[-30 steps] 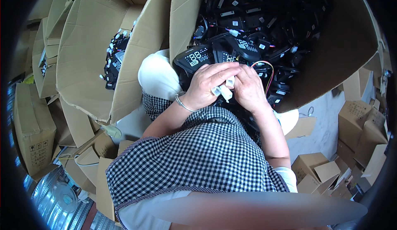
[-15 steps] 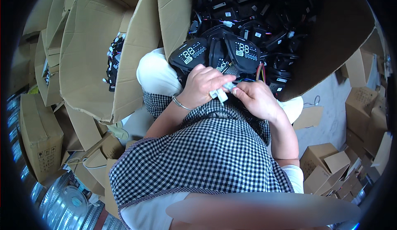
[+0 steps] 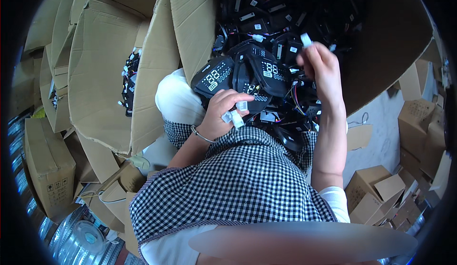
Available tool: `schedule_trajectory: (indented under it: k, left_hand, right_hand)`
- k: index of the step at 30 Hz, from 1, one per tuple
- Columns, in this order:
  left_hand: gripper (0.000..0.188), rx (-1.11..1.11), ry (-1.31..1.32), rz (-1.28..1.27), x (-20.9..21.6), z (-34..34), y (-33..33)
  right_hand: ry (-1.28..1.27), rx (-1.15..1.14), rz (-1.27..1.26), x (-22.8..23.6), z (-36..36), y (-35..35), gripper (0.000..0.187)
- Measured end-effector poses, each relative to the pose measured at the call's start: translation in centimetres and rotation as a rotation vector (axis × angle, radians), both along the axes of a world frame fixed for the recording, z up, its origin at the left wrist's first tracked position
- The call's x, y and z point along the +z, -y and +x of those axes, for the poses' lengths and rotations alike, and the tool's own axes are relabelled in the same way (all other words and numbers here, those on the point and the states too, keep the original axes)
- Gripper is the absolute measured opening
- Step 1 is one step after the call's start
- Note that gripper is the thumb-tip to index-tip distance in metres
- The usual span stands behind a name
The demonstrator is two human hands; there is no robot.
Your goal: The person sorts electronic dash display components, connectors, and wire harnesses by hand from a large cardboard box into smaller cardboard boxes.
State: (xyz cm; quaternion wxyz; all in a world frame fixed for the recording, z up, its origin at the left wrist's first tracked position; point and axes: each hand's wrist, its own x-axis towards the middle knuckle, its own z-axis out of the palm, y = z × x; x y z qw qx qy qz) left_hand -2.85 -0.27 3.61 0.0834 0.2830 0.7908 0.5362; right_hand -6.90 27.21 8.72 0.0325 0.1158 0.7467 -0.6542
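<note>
My left hand (image 3: 220, 114) is closed round several small white plastic connectors (image 3: 236, 120), which poke out between its fingers. Higher up, above the open carton of parts, my right hand (image 3: 322, 67) pinches one white connector (image 3: 305, 40) between thumb and fingers. Black digital display units lie just beyond my left hand, one tilted at the left (image 3: 214, 77) and another display unit (image 3: 271, 73) to its right. Coloured wires (image 3: 296, 98) run out beside them, below my right hand. Many more black units (image 3: 276, 8) fill the carton behind.
The large cardboard carton (image 3: 388, 50) stands before me, its left flap (image 3: 194, 22) upright. Another open carton (image 3: 102, 70) at the left holds black parts with white plugs (image 3: 129, 81). A closed box (image 3: 50, 165) and opened boxes (image 3: 373, 189) flank me on the floor.
My right hand has left my left hand and risen forward and right, carrying a white connector. The left hand has come slightly back, still gripping connectors.
</note>
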Motion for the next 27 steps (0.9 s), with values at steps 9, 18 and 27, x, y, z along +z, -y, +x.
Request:
schedule_trajectory:
  k: [9,18,27]
  left_hand:
    - [0.026,-0.065,-0.073,0.500,0.6,-0.8,0.2]
    - [0.026,0.133,-0.243,0.291,3.5,-0.7,1.3]
    - [0.023,0.120,-0.350,-0.111,1.8,-0.1,-1.5]
  right_hand:
    - [0.122,0.356,1.302,-9.7,-10.2,3.3,0.030]
    - [-0.452,0.418,1.487,-0.5,-4.2,1.5,0.011]
    - [-0.515,0.932,1.091,1.6,3.1,4.9,0.008]
